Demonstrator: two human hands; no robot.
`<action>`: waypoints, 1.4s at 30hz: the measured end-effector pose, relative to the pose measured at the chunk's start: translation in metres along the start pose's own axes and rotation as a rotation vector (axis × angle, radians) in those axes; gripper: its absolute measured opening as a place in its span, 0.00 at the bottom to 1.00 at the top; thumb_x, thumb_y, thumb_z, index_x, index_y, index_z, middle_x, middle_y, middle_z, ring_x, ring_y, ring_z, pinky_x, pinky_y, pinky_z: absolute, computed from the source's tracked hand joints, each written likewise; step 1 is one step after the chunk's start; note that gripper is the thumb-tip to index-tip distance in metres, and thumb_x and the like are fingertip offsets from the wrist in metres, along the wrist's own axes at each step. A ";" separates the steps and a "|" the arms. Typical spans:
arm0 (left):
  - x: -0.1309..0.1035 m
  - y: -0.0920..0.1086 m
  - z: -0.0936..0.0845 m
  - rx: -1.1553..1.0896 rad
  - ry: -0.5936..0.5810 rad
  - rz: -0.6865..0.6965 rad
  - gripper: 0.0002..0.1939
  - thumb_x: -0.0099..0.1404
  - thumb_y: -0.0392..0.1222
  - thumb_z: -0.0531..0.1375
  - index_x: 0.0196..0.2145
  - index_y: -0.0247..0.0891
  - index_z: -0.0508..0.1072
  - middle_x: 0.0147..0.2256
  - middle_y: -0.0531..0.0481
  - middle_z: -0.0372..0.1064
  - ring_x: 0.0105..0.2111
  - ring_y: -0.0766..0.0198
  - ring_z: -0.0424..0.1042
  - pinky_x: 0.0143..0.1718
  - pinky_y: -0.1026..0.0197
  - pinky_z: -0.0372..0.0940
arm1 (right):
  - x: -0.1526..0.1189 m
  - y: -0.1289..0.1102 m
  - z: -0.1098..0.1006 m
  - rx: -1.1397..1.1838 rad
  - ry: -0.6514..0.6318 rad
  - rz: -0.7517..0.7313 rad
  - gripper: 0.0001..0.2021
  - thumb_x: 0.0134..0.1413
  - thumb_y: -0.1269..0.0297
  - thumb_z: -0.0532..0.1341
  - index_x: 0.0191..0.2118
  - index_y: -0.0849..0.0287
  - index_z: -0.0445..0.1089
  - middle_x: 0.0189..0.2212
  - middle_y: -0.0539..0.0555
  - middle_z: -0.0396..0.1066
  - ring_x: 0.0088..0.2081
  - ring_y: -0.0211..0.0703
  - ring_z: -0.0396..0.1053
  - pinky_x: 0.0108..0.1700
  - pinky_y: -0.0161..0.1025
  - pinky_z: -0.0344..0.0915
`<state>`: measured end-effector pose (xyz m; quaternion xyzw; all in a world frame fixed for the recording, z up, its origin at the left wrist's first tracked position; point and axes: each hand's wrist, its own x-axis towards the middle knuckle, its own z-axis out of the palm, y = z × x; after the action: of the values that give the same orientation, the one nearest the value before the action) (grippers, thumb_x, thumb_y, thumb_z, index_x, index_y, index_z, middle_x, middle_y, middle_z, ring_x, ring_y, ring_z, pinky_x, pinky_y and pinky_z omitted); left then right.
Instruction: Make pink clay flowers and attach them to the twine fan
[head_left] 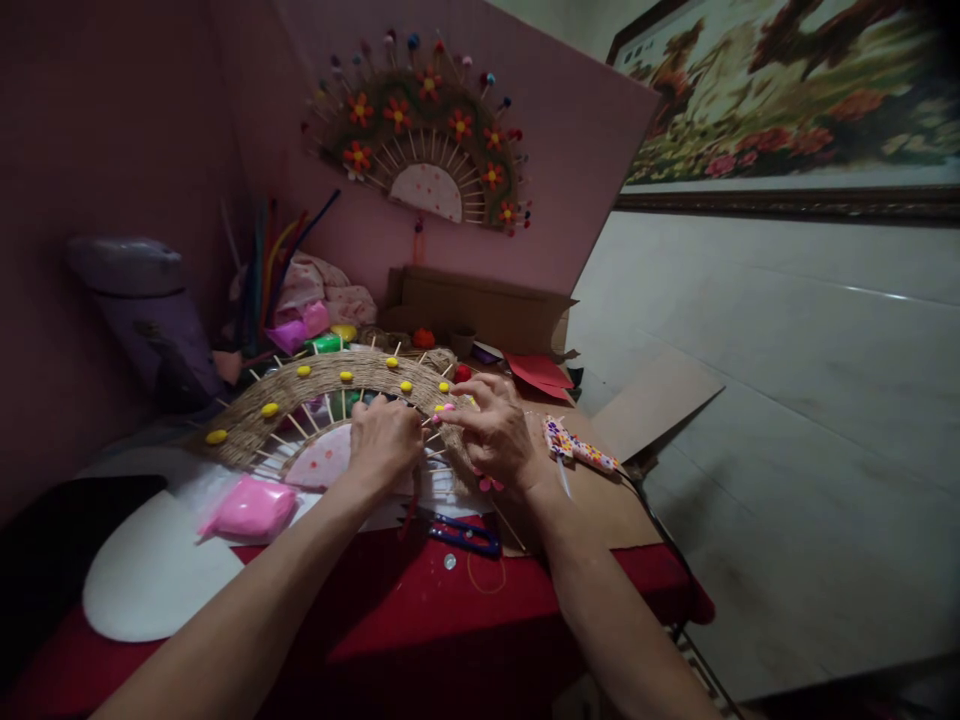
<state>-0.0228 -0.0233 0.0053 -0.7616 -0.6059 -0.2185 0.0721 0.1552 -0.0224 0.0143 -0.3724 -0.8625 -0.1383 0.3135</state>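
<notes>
A half-round fan of sticks woven with brown twine lies across the table, dotted with yellow clay discs. At its inner edge sits a pale pink spotted half-circle, partly covered by my left hand. That hand's fingers are curled down over the sticks, gripping the fan; the fingertips are partly hidden. On the fan's right side, my right hand has its thumb and index finger at small pink clay pieces beside a yellow disc. A pink clay flower shows below the right hand.
Pink clay in a bag, a white rounded card and blue-handled scissors lie near the front. A glue gun with a cord rests on cardboard at right. Behind stand a purple bottle and a finished fan.
</notes>
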 end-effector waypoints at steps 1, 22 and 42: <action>0.000 0.000 0.002 0.007 0.000 -0.001 0.13 0.60 0.46 0.56 0.24 0.43 0.78 0.29 0.42 0.74 0.35 0.50 0.66 0.35 0.53 0.52 | 0.000 0.000 0.001 -0.023 -0.015 -0.019 0.16 0.49 0.71 0.59 0.43 0.46 0.75 0.51 0.51 0.66 0.55 0.50 0.54 0.57 0.49 0.50; -0.002 0.003 -0.002 -0.016 -0.067 -0.020 0.13 0.61 0.41 0.54 0.27 0.40 0.77 0.33 0.40 0.74 0.38 0.50 0.65 0.36 0.52 0.50 | 0.000 0.004 0.013 -0.058 0.047 -0.031 0.12 0.51 0.69 0.61 0.41 0.48 0.76 0.49 0.53 0.68 0.53 0.51 0.56 0.54 0.50 0.55; -0.002 0.004 0.001 0.026 -0.062 -0.028 0.14 0.61 0.41 0.53 0.26 0.40 0.77 0.32 0.40 0.74 0.38 0.50 0.66 0.36 0.52 0.52 | 0.006 -0.003 0.019 -0.102 0.025 -0.003 0.10 0.58 0.63 0.57 0.40 0.52 0.75 0.48 0.55 0.69 0.52 0.51 0.57 0.52 0.49 0.56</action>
<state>-0.0191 -0.0258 0.0046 -0.7584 -0.6212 -0.1878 0.0601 0.1417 -0.0124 0.0039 -0.3848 -0.8510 -0.1869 0.3046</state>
